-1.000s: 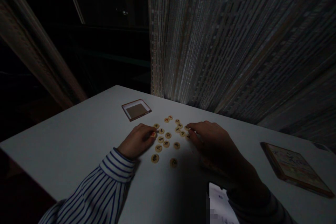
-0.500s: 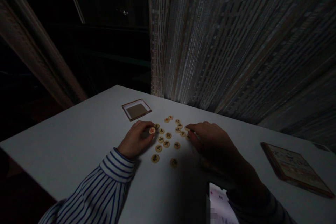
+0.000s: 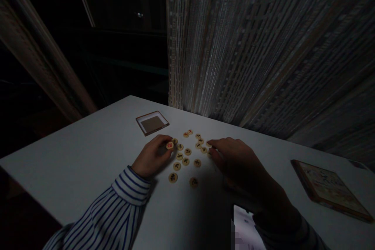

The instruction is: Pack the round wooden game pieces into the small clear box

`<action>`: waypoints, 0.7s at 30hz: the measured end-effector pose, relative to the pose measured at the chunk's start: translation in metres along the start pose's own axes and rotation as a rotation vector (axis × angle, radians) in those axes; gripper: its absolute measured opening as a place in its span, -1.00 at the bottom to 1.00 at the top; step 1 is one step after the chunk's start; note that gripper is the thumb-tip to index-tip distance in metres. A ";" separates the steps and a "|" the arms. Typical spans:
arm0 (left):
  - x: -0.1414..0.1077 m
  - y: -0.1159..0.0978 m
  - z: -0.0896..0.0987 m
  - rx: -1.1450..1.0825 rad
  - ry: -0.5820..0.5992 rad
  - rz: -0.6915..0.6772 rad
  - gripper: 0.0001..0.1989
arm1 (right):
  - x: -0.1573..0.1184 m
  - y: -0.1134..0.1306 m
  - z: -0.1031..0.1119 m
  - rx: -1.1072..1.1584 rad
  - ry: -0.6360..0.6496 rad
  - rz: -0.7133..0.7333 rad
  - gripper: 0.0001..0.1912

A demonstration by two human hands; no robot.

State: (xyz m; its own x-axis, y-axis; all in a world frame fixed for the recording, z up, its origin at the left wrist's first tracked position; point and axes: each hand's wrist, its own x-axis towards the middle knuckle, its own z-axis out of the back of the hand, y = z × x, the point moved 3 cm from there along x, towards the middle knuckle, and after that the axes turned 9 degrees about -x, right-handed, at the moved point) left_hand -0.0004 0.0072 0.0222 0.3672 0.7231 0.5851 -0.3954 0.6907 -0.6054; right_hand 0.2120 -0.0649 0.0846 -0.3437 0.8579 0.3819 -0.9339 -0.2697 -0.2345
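Note:
My left hand (image 3: 152, 155) is closed, thumb and fingers pinching a red-marked Chinese chess piece (image 3: 170, 145) at the left of the scattered pieces; whether another lies beneath it I cannot tell. On the right, my right hand (image 3: 234, 158) curls its thumb and forefinger in a pinch at a Chinese chess piece (image 3: 208, 143), partly hidden by the fingertip. Another piece lies by the thumb. Between both hands lie several black-marked pieces (image 3: 188, 151), flat and face up. Two red-marked pieces (image 3: 186, 134) touch each other farther back.
An open shallow box part (image 3: 142, 128) rests on the white table (image 3: 96, 156) at back left. A flat box with a picture lid (image 3: 331, 187) lies at the right. A lit phone (image 3: 247, 228) sits below my right forearm. Patterned curtains (image 3: 234, 47) hang behind the table.
Both hands stay almost where they were, the left still with its red-marked piece. The pieces on the table keep their places.

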 end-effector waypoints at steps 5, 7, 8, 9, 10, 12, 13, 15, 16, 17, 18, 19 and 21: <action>0.000 -0.001 -0.001 -0.001 -0.001 -0.043 -0.79 | 0.000 0.001 0.000 -0.010 0.011 -0.001 -0.71; -0.001 0.000 -0.002 -0.018 -0.006 -0.017 -0.79 | 0.000 0.002 0.000 -0.006 0.010 0.002 -0.71; -0.001 0.000 -0.003 -0.033 -0.007 0.003 -0.78 | 0.000 0.002 0.000 -0.002 0.013 0.002 -0.71; -0.001 0.001 -0.003 -0.050 -0.008 0.026 -0.77 | 0.000 0.002 0.000 0.003 0.018 0.000 -0.72; -0.002 0.001 -0.004 -0.071 -0.005 0.051 -0.76 | 0.000 0.002 0.001 0.007 0.027 0.000 -0.72; -0.002 0.001 -0.005 -0.122 -0.005 0.101 -0.74 | 0.000 0.002 0.001 0.015 0.044 -0.002 -0.71; -0.002 0.001 -0.006 -0.153 -0.008 0.127 -0.73 | 0.000 0.002 0.001 0.017 0.048 -0.005 -0.71; -0.002 0.002 -0.008 -0.224 -0.020 0.182 -0.72 | 0.000 0.002 0.002 0.021 0.050 -0.007 -0.71; -0.002 0.003 -0.008 -0.265 -0.029 0.211 -0.71 | 0.000 0.002 0.002 0.022 0.049 -0.008 -0.71; -0.002 0.003 -0.010 -0.306 -0.038 0.241 -0.71 | 0.000 0.002 0.002 0.022 0.047 -0.008 -0.72; -0.002 0.004 -0.011 -0.347 -0.041 0.271 -0.71 | 0.000 0.002 0.002 0.021 0.049 -0.009 -0.72; -0.002 0.004 -0.012 -0.388 -0.045 0.300 -0.71 | 0.000 0.002 0.002 0.020 0.052 -0.008 -0.72; -0.002 0.005 -0.014 -0.469 -0.045 0.356 -0.71 | 0.000 0.002 0.004 0.019 0.057 -0.008 -0.72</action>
State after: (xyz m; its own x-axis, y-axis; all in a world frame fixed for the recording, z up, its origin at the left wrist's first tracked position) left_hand 0.0092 0.0095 0.0106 0.2402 0.9173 0.3177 -0.0696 0.3427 -0.9369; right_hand 0.2102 -0.0673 0.0873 -0.3308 0.8835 0.3315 -0.9384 -0.2708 -0.2146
